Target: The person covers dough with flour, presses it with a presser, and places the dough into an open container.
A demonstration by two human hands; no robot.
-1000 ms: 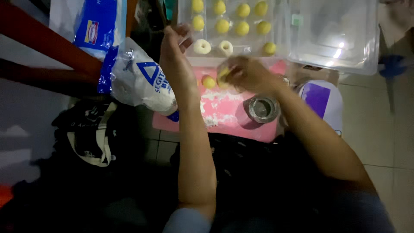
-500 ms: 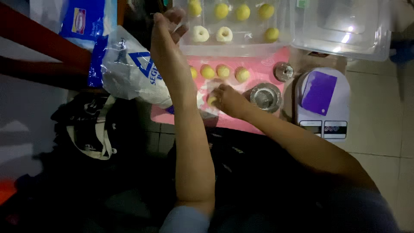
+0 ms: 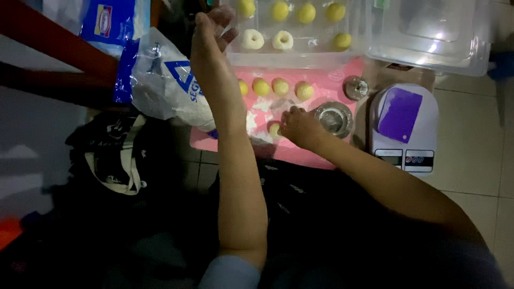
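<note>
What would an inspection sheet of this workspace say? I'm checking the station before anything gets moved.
Surface: pink mat on a tiled floor, dusted with white flour.
Job's things: yellow dough balls in a row on the mat; one small ball at the right hand; more balls and two ring-shaped pieces in a clear tray.
Clutter: flour bag, metal ring cutter, small metal cap, kitchen scale with a purple scraper, clear lid, dark bag.
Grippers: left hand raised at the tray's edge, grasp unclear; right hand on the small ball.
Cables: nothing seen.
Surroundings: dim light, red-brown beam at left.
</note>
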